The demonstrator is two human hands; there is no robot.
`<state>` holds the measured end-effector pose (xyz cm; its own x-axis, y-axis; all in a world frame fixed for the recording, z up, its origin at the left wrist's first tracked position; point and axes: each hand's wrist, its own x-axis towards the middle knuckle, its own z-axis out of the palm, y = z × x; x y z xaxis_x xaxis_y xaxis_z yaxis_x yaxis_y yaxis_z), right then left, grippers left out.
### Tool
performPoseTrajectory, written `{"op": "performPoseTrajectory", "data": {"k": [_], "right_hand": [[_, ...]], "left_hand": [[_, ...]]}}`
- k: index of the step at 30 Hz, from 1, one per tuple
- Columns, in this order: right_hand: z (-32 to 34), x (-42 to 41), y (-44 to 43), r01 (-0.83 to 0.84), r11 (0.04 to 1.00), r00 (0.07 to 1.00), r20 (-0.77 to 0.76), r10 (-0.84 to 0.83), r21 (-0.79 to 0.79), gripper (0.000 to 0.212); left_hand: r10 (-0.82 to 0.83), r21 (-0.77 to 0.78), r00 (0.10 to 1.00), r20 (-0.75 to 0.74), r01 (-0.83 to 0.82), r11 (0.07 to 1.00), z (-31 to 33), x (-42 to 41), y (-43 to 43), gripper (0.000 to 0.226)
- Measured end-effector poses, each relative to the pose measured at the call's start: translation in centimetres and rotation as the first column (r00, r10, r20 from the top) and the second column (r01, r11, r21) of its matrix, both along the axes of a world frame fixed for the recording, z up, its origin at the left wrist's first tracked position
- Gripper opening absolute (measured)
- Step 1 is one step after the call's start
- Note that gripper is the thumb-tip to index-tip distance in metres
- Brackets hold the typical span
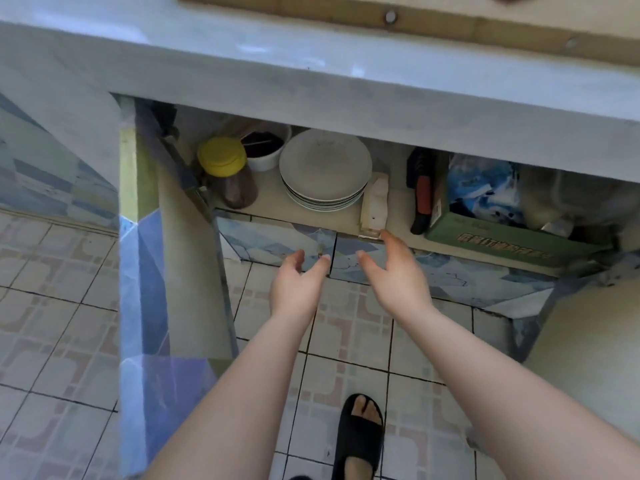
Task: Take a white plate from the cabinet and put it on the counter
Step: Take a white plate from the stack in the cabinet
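A stack of several white plates (325,168) rests on the shelf of the open cabinet (277,209) under the pale counter (311,74). My left hand (298,285) reaches toward the cabinet, fingers apart and holding nothing, just below the shelf edge. Beside it, my right hand (394,271) is also spread and bare, with fingertips near the shelf's front lip, below and right of the plates. Neither hand touches the stack.
Left of the plates stand a yellow-lidded jar (227,168) and a white bowl with dark contents (265,148). A white divider post (375,202) sits right of the stack, then a black-and-red tool (422,199) and a green box (502,233). An open cabinet door (152,265) hangs at left. A wooden board (415,19) lies on the counter.
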<state>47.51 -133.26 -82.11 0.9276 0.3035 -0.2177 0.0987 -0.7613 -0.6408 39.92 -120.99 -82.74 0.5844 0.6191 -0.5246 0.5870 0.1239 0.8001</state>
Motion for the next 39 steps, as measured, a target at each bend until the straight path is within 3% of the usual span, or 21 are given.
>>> {"op": "performPoseTrajectory", "data": {"k": [7, 10, 12, 14, 18, 20, 27, 39], "right_hand": [[-7.1, 5.9, 1.6, 0.052, 0.985, 0.998, -0.036, -0.046, 0.165, 0.066], [-9.6, 9.1, 3.0, 0.061, 0.977, 0.998, 0.004, -0.063, 0.204, 0.069], [-10.6, 11.4, 4.1, 0.097, 0.969, 0.995, -0.023, -0.094, 0.227, 0.076], [-11.6, 13.8, 5.3, 0.128, 0.961, 0.992, -0.049, -0.120, 0.247, 0.080], [-12.9, 17.0, 7.1, 0.093, 0.951, 0.993, 0.049, -0.112, 0.296, 0.057], [-13.4, 18.2, 7.6, 0.104, 0.936, 0.992, 0.036, -0.123, 0.336, 0.057], [-14.3, 20.0, 8.7, 0.101, 0.902, 0.990, 0.049, -0.134, 0.419, 0.028], [-15.3, 19.9, 8.9, 0.021, 0.882, 0.985, 0.143, -0.100, 0.471, 0.034]], "left_hand": [[0.155, 0.030, 0.973, 0.168, -0.163, 0.986, -6.0, 6.7, 3.3, 0.068], [0.135, 0.063, 0.949, 0.283, -0.159, 0.985, -7.1, 9.8, 5.5, 0.066], [0.123, 0.097, 0.929, 0.348, -0.167, 0.981, -7.6, 11.4, 7.1, 0.048], [0.128, 0.135, 0.912, 0.390, -0.195, 0.971, -8.6, 12.7, 8.6, 0.052], [0.125, 0.209, 0.934, 0.334, -0.203, 0.957, -10.5, 14.9, 11.1, 0.077], [0.114, 0.186, 0.947, 0.301, -0.175, 0.967, -11.0, 15.8, 12.1, 0.079], [0.084, 0.131, 0.931, 0.356, -0.138, 0.982, -12.5, 17.8, 13.4, 0.053], [-0.011, 0.159, 0.892, 0.451, -0.068, 0.985, -13.7, 17.0, 13.6, 0.050]]}}
